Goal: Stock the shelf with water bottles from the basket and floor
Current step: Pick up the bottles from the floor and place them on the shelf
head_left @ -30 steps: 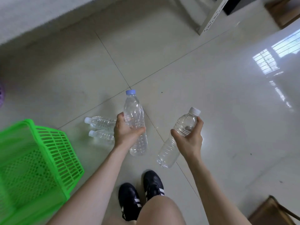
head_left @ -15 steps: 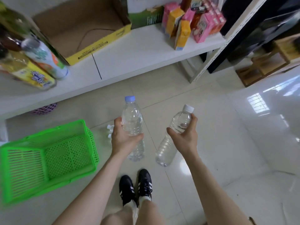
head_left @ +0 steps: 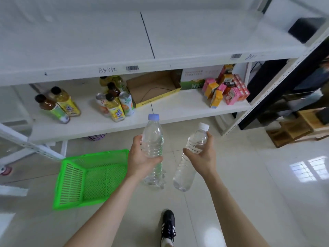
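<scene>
Your left hand (head_left: 142,162) was clamped around the middle of a clear plastic water bottle with a pale blue cap (head_left: 153,139), held nearly upright. Your right hand (head_left: 203,155) was closed on the upper body of a second clear plastic bottle with a white cap (head_left: 191,152), tilted with its base hanging toward the tiled floor (head_left: 249,175). Both bottles were in the air in front of the white metal shelf unit (head_left: 178,107), not yet on any board. The green plastic mesh basket (head_left: 92,177) lay tipped on its side on the floor beside your left arm and appeared empty.

Assessment: both bottles looked full, so moderately heavy. The thin ribbed walls would likely flex under a squeeze, and the smooth plastic could slip. Grip at the ribbed waist seemed soundest; the right-hand hold near the shoulder left the weight hanging below it.
</scene>
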Tool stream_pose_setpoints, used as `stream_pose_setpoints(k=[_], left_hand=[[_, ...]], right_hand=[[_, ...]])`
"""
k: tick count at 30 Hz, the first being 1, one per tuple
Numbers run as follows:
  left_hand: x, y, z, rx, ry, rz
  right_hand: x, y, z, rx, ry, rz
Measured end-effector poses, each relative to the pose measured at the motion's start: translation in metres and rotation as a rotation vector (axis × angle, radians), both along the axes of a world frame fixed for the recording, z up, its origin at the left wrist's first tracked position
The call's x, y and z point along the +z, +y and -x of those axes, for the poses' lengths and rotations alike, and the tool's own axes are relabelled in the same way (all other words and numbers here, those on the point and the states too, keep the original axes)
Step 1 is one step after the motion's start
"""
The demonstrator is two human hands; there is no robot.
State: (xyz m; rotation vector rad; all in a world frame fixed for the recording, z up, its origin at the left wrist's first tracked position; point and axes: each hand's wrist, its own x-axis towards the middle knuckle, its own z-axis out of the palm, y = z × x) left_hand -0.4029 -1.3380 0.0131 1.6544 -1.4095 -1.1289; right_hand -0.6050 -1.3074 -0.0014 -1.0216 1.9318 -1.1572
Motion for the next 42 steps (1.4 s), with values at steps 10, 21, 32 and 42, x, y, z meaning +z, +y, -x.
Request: stream_pose_setpoints(k=[10,21,32,42], left_hand=[[0.077,0.029,-0.141,0.013,0.018,0.128],[0.138,-0.039,-0.253,0.111,0.095,0.230],[0.194,-0.165,-0.339,0.146,0.103,0.352],[0.216,-0.291,-0.391,0.040,0.067,0.427]], right_hand=[[0.081,0.015,-0.131,0.113,0.044,0.123],[0.165,-0.074,-0.243,0.285,0.061,0.268],[0.230,-0.204,-0.332,0.365,0.053,0.374],[0.253,-0.318,-0.382,0.328,0.029,0.479]])
